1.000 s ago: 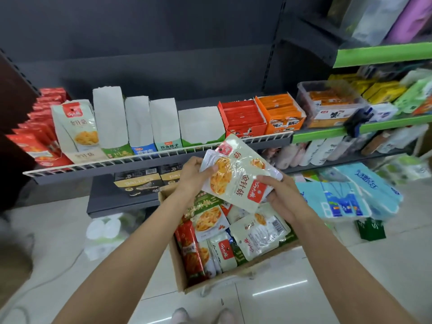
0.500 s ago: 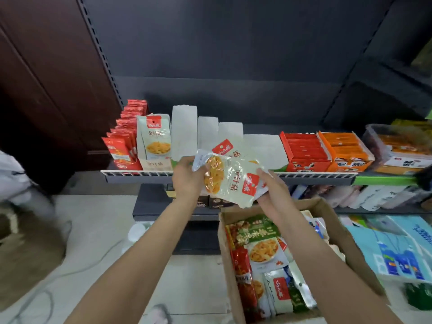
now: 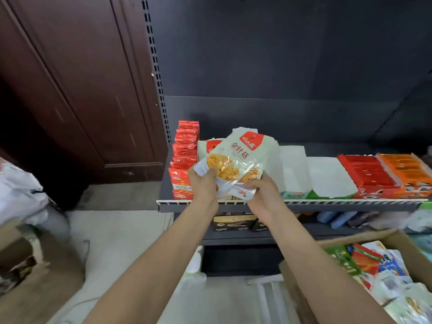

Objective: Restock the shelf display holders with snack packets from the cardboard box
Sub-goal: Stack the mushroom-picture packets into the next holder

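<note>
Both hands hold a small stack of pale green snack packets [image 3: 240, 157] with a red logo and yellow noodle picture, raised over the shelf's front rail. My left hand [image 3: 203, 183] grips the stack's lower left corner. My right hand [image 3: 261, 192] grips its lower right edge. Right behind the packets stands a display holder [image 3: 210, 146] with the same kind of packet in it, mostly hidden. The cardboard box [image 3: 395, 239] with mixed snack packets sits on the floor at the lower right.
Red packets [image 3: 184, 155] fill the holder at the shelf's left end. White holders [image 3: 327, 176] stand to the right, then red [image 3: 367, 176] and orange boxes [image 3: 406, 174]. A white wire rail [image 3: 327, 202] edges the shelf. A brown cabinet [image 3: 70, 90] stands left.
The camera has swung left and the box has slid to the lower right. Both hands have carried the packets up and left and turned them upright in front of the matching holder.
</note>
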